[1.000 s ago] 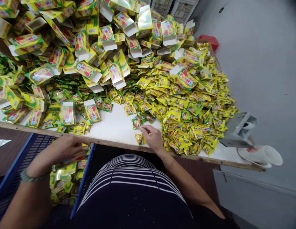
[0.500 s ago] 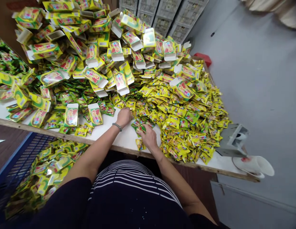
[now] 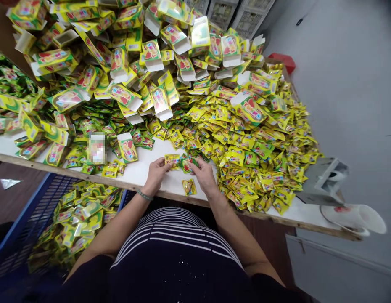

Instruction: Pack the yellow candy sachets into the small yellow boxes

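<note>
My left hand, with a beaded bracelet at the wrist, pinches a yellow sachet just above the white tabletop. Close beside it, my right hand is closed on a green sachet with a red fruit print. The two sachets nearly meet between my fingertips. A single yellow sachet lies on the table below them. To the right spreads a large heap of yellow sachets, and a small printed box with its flap up lies left of my left hand.
Open small boxes are piled high at the back. A blue crate of filled boxes stands below the table's left edge. At the right end are a grey metal holder and a white cup on its side.
My left hand has drawn back from the heap's edge towards me, now with a yellow sachet. My right hand has raised the green sachet beside it. The view has shifted slightly.
</note>
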`<state>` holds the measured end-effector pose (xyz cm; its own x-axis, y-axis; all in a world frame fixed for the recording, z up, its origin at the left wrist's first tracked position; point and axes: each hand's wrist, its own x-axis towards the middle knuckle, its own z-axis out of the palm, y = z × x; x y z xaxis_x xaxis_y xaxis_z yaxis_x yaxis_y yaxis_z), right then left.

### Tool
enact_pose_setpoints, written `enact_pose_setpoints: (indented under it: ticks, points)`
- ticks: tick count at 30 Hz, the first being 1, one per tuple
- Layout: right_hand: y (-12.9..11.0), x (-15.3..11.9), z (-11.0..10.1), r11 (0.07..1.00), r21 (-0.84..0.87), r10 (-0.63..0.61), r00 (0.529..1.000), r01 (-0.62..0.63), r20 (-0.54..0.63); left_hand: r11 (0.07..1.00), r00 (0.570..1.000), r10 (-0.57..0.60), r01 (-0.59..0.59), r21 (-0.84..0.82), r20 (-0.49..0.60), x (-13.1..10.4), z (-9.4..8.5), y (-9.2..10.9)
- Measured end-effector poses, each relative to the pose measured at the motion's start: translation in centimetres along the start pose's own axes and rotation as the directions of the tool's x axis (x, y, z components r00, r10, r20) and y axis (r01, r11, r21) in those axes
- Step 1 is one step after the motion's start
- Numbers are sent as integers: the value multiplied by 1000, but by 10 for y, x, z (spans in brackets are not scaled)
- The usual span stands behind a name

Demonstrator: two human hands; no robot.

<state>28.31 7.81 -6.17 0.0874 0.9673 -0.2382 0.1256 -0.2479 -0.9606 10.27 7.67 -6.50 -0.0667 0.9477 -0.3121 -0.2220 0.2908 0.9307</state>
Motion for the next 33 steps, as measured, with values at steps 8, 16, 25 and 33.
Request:
enact_pose_setpoints:
  ticks: [8, 16, 25, 33]
  points:
    - [-24, 0, -10, 959, -148, -185, 931, 241, 315, 994, 939, -56, 21, 105, 339, -7, -12, 10]
    - [-14, 6, 4, 950, -180, -190, 932, 253, 310, 977, 964, -27, -30, 209, 265, -11, -9, 8]
    - [-1, -19, 25, 999, 18, 23, 961, -29, 274, 910, 980, 33, -112, 400, 198, -17, -19, 22]
    - [3, -19, 24, 942, -260, -189, 976, 212, 109, 276, 817, 454, 252, 928, -356, 22, -81, 69]
